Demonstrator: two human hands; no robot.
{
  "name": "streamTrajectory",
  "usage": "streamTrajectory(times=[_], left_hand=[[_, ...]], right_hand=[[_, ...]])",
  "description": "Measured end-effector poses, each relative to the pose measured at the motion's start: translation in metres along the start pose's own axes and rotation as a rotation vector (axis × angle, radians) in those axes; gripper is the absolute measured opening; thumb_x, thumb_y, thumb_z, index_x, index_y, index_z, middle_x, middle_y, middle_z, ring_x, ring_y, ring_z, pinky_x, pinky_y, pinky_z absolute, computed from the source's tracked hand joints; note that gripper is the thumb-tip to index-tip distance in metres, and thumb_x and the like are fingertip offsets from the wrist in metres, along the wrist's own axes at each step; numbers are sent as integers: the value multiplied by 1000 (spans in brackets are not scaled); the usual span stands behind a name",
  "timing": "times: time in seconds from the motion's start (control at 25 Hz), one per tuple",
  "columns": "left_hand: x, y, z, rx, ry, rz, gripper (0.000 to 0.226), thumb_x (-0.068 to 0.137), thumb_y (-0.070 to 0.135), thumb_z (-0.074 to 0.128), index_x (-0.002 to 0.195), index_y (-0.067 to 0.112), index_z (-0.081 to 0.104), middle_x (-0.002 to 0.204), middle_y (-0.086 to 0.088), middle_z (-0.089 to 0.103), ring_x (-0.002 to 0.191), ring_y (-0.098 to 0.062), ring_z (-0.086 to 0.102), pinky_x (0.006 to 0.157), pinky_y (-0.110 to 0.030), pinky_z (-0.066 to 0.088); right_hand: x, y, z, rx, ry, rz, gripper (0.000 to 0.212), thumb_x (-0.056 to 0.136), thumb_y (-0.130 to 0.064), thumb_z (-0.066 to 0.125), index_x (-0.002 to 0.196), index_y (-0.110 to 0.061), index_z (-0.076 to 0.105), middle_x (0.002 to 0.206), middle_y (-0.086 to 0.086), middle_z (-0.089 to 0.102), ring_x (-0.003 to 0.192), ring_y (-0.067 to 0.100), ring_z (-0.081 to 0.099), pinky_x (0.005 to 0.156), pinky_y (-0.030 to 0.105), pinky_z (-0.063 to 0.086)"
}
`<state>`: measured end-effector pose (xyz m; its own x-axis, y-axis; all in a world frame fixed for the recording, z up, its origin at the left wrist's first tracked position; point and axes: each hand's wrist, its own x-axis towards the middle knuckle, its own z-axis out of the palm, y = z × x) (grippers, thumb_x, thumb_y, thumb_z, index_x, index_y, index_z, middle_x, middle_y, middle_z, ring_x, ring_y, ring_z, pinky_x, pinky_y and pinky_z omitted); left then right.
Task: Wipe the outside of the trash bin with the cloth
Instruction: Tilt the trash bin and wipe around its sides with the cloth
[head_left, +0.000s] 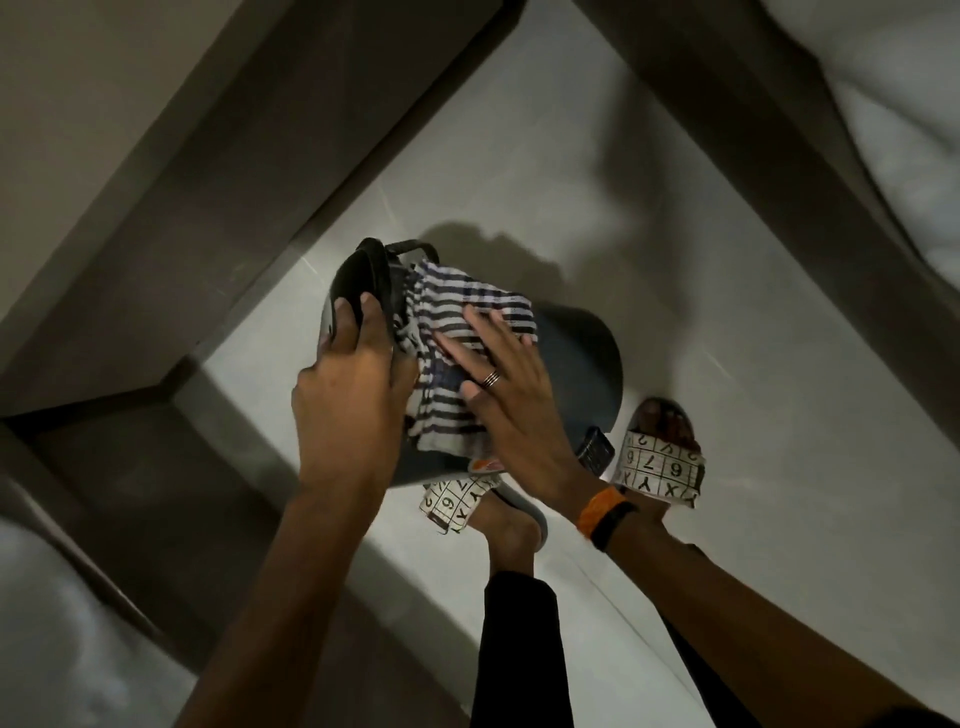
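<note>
We are viewing the trash bin (582, 364) from above: a dark, round-bodied bin lying tipped on the pale tiled floor (753, 312), in the corner between two dark skirting bands, its curved side turned upward. We are judging that it is tipped so that the outer wall is presented to the cloth. The cloth (457, 332), white with dark stripes, is lying draped over that upturned side, near the rim end.

The right hand (498, 395) is pressing flat on the cloth, its fingers (483, 332) spread wide and extended, gripping nothing; a ring is showing on one finger and an orange-and-black band (605, 512) on the wrist. We are reading the flat palm as the means of bearing down evenly on the curved surface.

The left hand (348, 384) is curling its fingers around the dark lid or rim (363, 280) at the bin's end, closed on it, apparently steadying the bin against rolling.

Two feet in patterned slippers (660, 467) are standing just beside the bin's base, one partly hidden beneath it. We are placing the wiping as under way; how much is done cannot be told.
</note>
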<state>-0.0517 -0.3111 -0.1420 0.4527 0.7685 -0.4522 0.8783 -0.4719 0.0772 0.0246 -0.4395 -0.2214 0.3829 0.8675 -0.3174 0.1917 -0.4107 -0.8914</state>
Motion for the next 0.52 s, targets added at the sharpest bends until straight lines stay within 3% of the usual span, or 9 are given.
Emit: streamTrajectory(times=[0.08,0.2,0.24,0.32,0.4,0.52], left_hand=[[-8,1,7,-14,25,53,59,103,24,52,155,5,34,162,-24,36,133,-48,55,99,-63,51],[-39,11,31,-165,165,113,50,96,12,59,145,6,49,159,-20,44,141,-46,47,101,-66,51],[-47,14,38,-247,203,88,47,92,13,63,138,8,55,155,-18,49,139,-44,49,102,-64,51],[-50,23,33,-382,249,-16,47,81,31,73,123,15,60,140,-14,55,125,-36,53,98,-56,51],[-36,30,23,-406,167,-127,75,71,52,77,135,25,49,142,-13,45,128,-34,44,102,-49,47],[-17,42,28,-381,-108,-151,106,75,58,75,156,43,9,170,-7,2,156,-38,5,118,-68,24]], right_hand=[[10,31,-3,-76,159,68,49,104,-40,29,153,-38,31,170,-3,22,160,16,11,131,46,0],[34,70,-19,-24,372,417,53,99,-47,30,145,-31,48,158,1,47,148,21,41,125,53,28],[39,78,-27,29,416,519,56,95,-50,31,142,-31,52,153,-1,54,142,21,48,121,51,35],[41,90,-42,81,435,546,54,93,-50,34,137,-31,59,145,-4,61,135,17,54,118,47,40],[33,92,-45,83,370,460,49,96,-46,36,136,-30,60,144,-2,62,135,17,54,118,47,41],[21,106,-49,97,278,467,55,92,-49,35,136,-27,60,144,2,61,136,21,54,119,48,40]])
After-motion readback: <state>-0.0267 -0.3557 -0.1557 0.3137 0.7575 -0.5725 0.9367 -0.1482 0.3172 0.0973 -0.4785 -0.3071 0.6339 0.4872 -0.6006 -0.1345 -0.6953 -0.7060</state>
